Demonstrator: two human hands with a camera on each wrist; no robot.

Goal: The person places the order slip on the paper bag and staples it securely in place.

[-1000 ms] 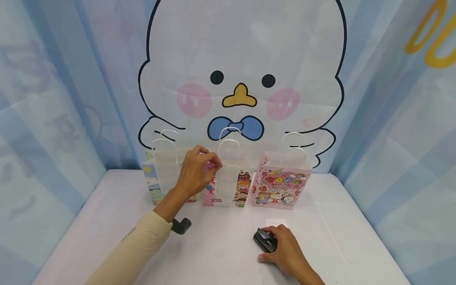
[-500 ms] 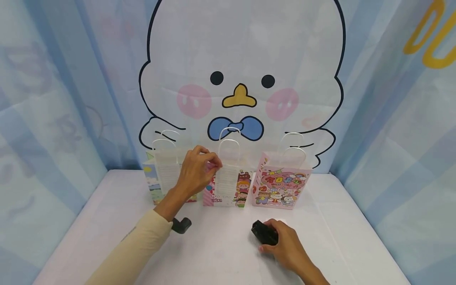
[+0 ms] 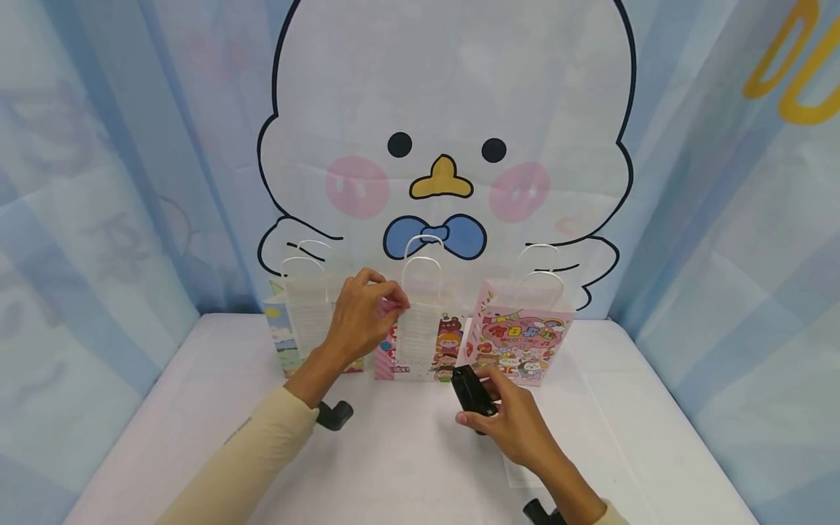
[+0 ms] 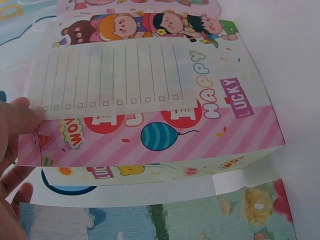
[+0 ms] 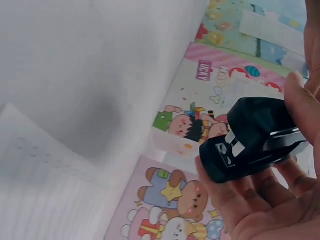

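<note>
My left hand [image 3: 364, 313] pinches the top edge of a lined paper sheet [image 4: 115, 77] against the middle paper gift bag [image 3: 449, 354]. In the left wrist view the thumb lies on the sheet, with other fingers behind the bag's edge. The sheet has rows with small checkboxes and covers part of the bag's cartoon print. My right hand [image 3: 521, 423] grips a black stapler [image 3: 471, 390], raised off the table in front of the bags. Thumb and fingers hold it from opposite sides in the right wrist view.
To the left stands a gift bag [image 3: 282, 339] with another lined sheet [image 3: 310, 324] on its front. A pink gift bag [image 3: 521, 335] stands at the right. Lined paper [image 5: 45, 185] lies on the white table [image 3: 407, 467]. A printed curtain [image 3: 446, 87] hangs behind.
My right hand has lifted the stapler off the table and moved it up and left toward the middle bag, uncovering the paper on the table. My left hand has stayed in place.
</note>
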